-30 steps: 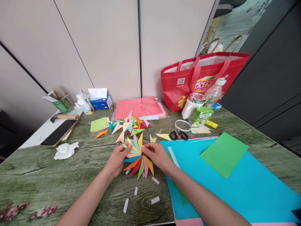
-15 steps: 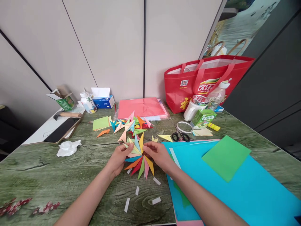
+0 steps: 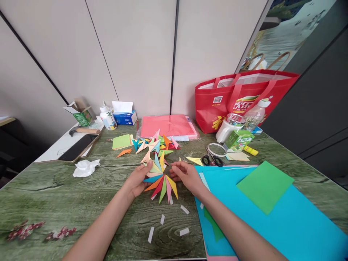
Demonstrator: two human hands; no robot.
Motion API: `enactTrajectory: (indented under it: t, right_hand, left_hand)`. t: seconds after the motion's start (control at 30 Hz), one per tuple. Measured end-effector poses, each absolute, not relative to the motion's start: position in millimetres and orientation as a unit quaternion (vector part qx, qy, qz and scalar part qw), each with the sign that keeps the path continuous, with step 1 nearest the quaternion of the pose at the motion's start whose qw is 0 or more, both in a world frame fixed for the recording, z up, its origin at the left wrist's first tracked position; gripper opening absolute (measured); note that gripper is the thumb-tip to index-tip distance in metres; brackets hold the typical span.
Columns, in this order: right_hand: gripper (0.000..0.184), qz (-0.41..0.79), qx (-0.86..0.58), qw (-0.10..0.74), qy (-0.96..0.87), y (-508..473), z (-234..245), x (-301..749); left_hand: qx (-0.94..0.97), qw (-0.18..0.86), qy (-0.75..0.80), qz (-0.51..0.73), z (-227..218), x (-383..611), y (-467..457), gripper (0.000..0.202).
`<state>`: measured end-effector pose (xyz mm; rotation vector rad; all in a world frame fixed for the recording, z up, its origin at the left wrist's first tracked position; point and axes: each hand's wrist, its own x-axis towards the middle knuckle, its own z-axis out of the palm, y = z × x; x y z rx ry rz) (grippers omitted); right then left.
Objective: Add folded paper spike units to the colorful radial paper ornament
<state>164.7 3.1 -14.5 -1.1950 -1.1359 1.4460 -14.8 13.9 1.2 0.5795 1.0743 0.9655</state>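
Note:
A multicoloured paper star (image 3: pixel 160 179) made of folded pointed pieces lies on the green wood-grain table (image 3: pixel 54 195). My left hand (image 3: pixel 137 181) grips its left side, thumb on top. My right hand (image 3: pixel 187 175) is just right of the star, fingers curled near its upper right edge; whether they pinch a piece I cannot tell. A heap of loose folded paper points (image 3: pixel 154 145) lies behind the star. Several small white paper strips (image 3: pixel 163 219) lie in front of it.
Large blue sheets (image 3: pixel 272 221) with a green sheet (image 3: pixel 265 185) lie at right. Scissors (image 3: pixel 213 159), a tape roll (image 3: pixel 216 148), a red bag (image 3: pixel 244 98), a bottle (image 3: pixel 255 114), a pink paper stack (image 3: pixel 167 125), a tissue box (image 3: pixel 123 116), a crumpled tissue (image 3: pixel 85 168) and a phone (image 3: pixel 77 148) are around.
The camera tilted and shifted, so everything sits slightly right and higher in the picture. My right hand drew a little away from the star's centre to its right edge. The left hand kept hold.

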Motion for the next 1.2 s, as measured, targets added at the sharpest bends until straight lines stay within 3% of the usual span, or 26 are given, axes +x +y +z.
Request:
enactTrajectory:
  t: [0.17, 0.33, 0.43, 0.53, 0.7, 0.97, 1.2]
  right_hand:
    - [0.035, 0.600, -0.450, 0.398, -0.528, -0.4, -11.8, 164.2]
    - [0.025, 0.572, -0.468, 0.396, -0.545, 4.9, -11.7, 166.6]
    - [0.016, 0.462, -0.512, 0.390, -0.610, 19.5, -7.7, 175.2]
    - [0.012, 0.250, -0.588, 0.347, -0.686, 43.2, -0.5, 185.1]
    - [0.016, 0.163, -0.662, 0.315, -0.660, 85.9, 7.8, 182.2]
    - [0.027, 0.194, -0.719, 0.293, -0.599, 120.8, -4.3, 163.4]
    - [0.032, 0.296, -0.664, 0.421, -0.543, 100.3, 11.2, 179.3]
  left_hand:
    - [0.265, 0.717, 0.468, 0.443, 0.9, -18.2, 15.8, 0.026]
    - [0.262, 0.713, 0.477, 0.442, 0.3, -19.1, 17.0, 0.023]
    - [0.261, 0.719, 0.466, 0.444, 0.6, -19.0, 18.0, 0.022]
    - [0.264, 0.726, 0.462, 0.435, 1.3, -18.7, 17.4, 0.022]
    - [0.273, 0.741, 0.442, 0.426, 4.5, -18.2, 13.7, 0.025]
    - [0.291, 0.745, 0.441, 0.408, 8.9, -19.5, 12.9, 0.037]
    - [0.307, 0.722, 0.467, 0.407, 6.0, -19.1, 13.2, 0.033]
